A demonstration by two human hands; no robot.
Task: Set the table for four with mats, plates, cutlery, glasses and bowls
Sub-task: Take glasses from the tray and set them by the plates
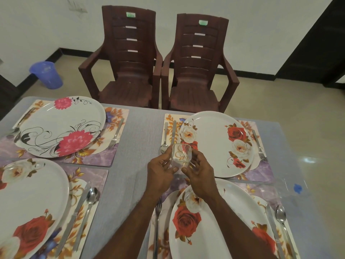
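Observation:
A small clear square glass point(180, 155) is held between both hands above the near corner of the far right mat point(169, 120). My left hand point(160, 171) grips its left side and my right hand point(200, 174) grips its right side. Four floral mats each carry a white flowered plate: far left plate point(61, 126), far right plate point(218, 144), near left plate point(28, 206), near right plate point(214, 221). Cutlery lies beside every plate, such as a spoon point(164, 141) and knife point(173, 131) left of the far right plate.
Two brown plastic chairs point(128, 68) point(197, 71) stand at the table's far edge. A blue bucket point(47, 74) sits on the floor at the back left. A clear plastic wrapper point(291, 186) with a blue mark lies at the table's right edge.

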